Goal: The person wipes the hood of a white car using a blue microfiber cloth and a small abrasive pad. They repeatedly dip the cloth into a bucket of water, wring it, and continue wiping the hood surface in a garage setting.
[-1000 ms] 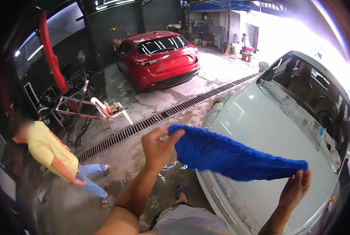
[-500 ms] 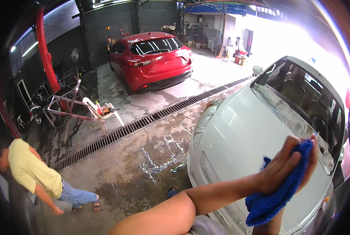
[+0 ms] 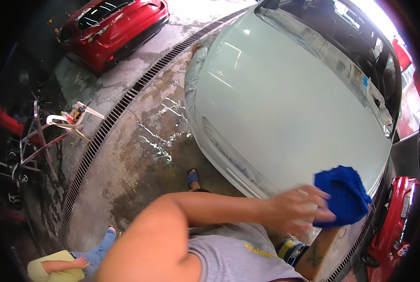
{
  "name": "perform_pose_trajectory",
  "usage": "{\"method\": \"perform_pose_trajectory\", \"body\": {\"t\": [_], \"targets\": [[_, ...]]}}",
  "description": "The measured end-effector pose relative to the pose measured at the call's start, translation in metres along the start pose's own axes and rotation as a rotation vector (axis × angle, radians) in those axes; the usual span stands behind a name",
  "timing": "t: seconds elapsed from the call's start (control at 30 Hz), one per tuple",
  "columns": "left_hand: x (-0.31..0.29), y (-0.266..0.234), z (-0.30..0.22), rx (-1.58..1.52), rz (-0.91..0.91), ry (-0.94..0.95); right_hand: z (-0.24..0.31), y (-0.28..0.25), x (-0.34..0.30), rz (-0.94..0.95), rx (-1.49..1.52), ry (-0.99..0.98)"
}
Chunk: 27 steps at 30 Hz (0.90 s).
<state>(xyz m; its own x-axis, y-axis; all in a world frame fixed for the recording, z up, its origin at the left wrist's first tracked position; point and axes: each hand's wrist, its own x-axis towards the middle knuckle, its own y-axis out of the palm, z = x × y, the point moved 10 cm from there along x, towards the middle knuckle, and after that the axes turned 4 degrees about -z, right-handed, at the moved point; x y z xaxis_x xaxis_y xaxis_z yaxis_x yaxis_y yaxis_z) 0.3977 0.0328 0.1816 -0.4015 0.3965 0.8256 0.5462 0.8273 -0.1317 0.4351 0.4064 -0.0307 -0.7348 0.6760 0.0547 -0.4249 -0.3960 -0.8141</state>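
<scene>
A blue microfiber cloth (image 3: 342, 196) is bunched over my right hand, which it hides; only the tattooed right forearm (image 3: 315, 256) shows below. My left hand (image 3: 297, 207) reaches across my body to the cloth's near side. Its fingers are blurred but apart, with a gap between thumb and fingers, and whether they touch the cloth is unclear. Both hands are above the front end of a pale car hood (image 3: 271, 103). Beside my right forearm is a round blue-and-yellow item (image 3: 292, 249), partly hidden by my shirt.
Masking film and paper (image 3: 334, 56) cover the hood's windshield edge. A drain grate (image 3: 120, 105) runs along the wet floor. Red cars (image 3: 125, 35) stand at upper left and lower right. A white plastic chair (image 3: 62, 121) holds bottles. A person in yellow (image 3: 50, 267) is at lower left.
My view has tilted down and turned. My left hand, earlier pressed against the cloth, is now apart from most of it. The cloth has spread over my right hand.
</scene>
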Motion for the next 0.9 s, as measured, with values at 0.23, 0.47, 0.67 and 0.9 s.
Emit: {"method": "perform_pose_trajectory", "body": {"t": [0.23,0.47,0.67,0.9], "targets": [[-0.345,-0.259,0.091,0.738,0.181,-1.28,0.267,0.139,0.001,0.087,-0.471,-0.655],[-0.474,-0.436,0.133,0.676,-0.285,-1.756,0.479,0.336,-0.092,0.272,-0.546,-1.218],[-0.539,-0.569,0.24,0.488,-0.575,-1.632,0.658,0.454,-0.075,0.334,-0.423,-1.242],[-0.801,-0.645,0.129,0.493,-0.814,-2.268,0.821,0.484,0.156,0.089,-0.63,-0.908]]}}
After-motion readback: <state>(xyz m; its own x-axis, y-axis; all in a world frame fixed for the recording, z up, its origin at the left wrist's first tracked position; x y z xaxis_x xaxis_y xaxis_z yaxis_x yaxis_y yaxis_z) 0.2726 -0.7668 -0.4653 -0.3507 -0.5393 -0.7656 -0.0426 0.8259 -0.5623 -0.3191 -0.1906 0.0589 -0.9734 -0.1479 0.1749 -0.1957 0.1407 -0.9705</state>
